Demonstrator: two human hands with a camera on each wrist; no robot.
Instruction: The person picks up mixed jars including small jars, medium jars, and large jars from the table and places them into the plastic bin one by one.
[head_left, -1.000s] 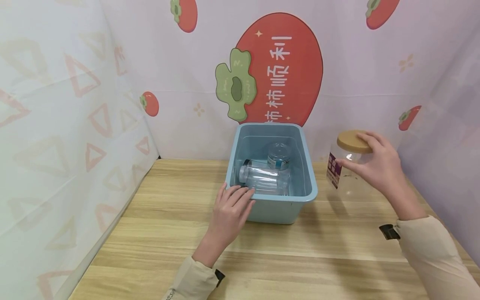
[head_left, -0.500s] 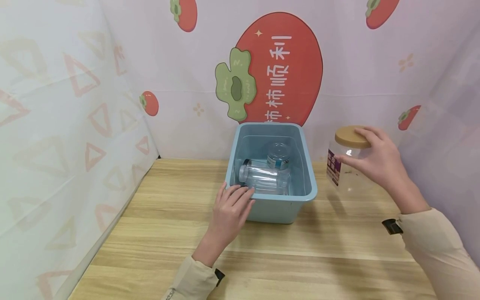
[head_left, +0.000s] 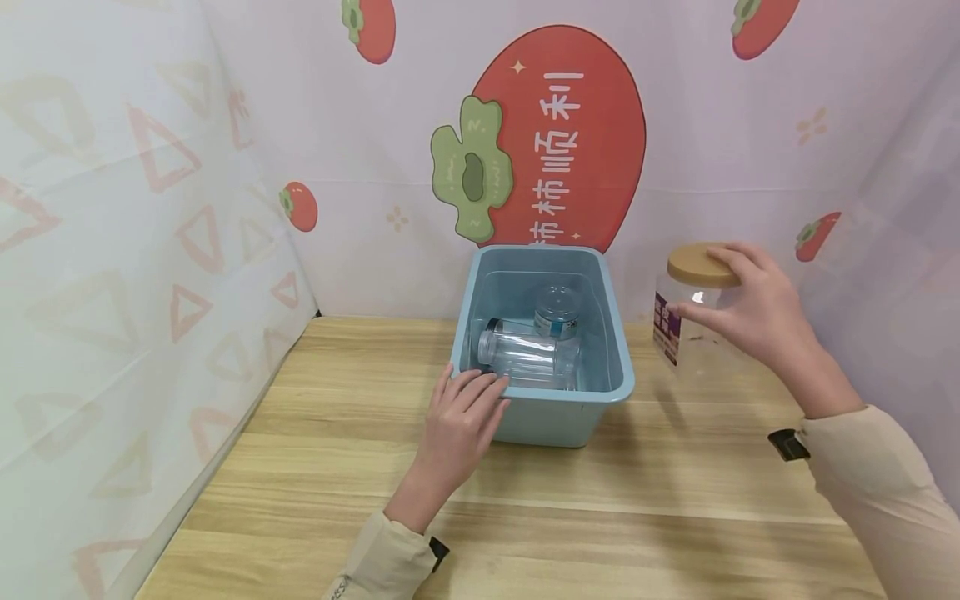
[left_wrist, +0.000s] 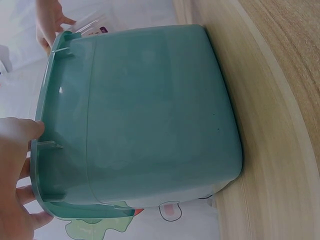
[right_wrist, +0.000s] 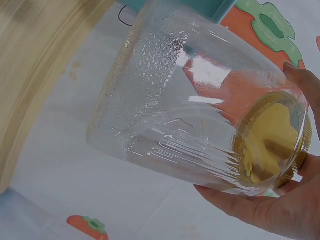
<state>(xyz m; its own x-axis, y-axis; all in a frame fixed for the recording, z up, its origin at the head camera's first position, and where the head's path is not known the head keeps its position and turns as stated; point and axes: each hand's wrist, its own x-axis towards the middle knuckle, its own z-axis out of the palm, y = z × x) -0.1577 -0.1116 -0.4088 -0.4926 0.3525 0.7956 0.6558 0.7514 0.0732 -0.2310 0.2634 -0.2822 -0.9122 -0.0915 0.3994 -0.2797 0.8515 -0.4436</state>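
Observation:
My right hand [head_left: 765, 312] grips a large clear plastic jar [right_wrist: 165, 100] near its tan lid [head_left: 701, 265]. The jar hangs above the table to the right of the bin, with a purple label [head_left: 666, 329] on its left side. Droplets or specks cling to the clear wall in the right wrist view. My left hand [head_left: 459, 425] holds the near left rim of a blue plastic bin [head_left: 618, 350], its thumb outside and its fingers over the edge. Inside the bin lie a clear bottle [head_left: 517, 348] on its side and a small lidded jar [head_left: 557, 312]; other clear containers there are hard to separate.
The bin stands on a wood-grain table [head_left: 360, 467] against a white cloth backdrop [head_left: 375, 267] printed with persimmons. Another cloth wall [head_left: 120, 292] runs along the left edge of the table, and one more rises on the right.
My right hand has raised the jar slightly and shifted it a little to the left. The left hand and the bin have stayed in place.

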